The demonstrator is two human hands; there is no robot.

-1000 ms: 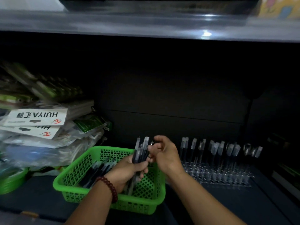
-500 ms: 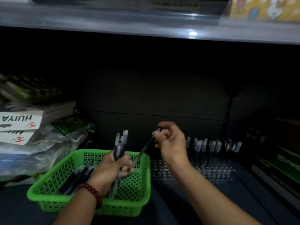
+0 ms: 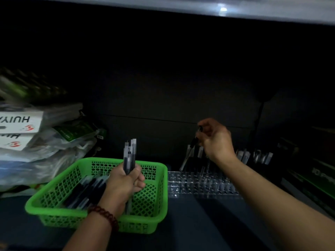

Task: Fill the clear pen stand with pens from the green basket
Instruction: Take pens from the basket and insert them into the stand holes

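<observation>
The green basket [image 3: 159,180] sits low and left of centre with several dark pens [image 3: 85,191] lying in it. Above the basket my left hand [image 3: 125,183] grips an upright bundle of pens [image 3: 129,154]. To the right lies the clear pen stand [image 3: 195,185], with several pens standing in its back rows. My right hand [image 3: 215,140] pinches a single pen [image 3: 189,153] by its top, holding it tilted over the stand's left end, tip down near the holes.
Plastic-wrapped stationery packs [image 3: 36,142] are piled at the left, close to the basket. Dark boxes with green print [image 3: 311,180] stand at the right. A shelf edge [image 3: 217,9] runs overhead. The back wall is dark.
My right hand has carried the single pen rightward from the bundle to above the stand's left end. My left hand keeps the bundle over the basket.
</observation>
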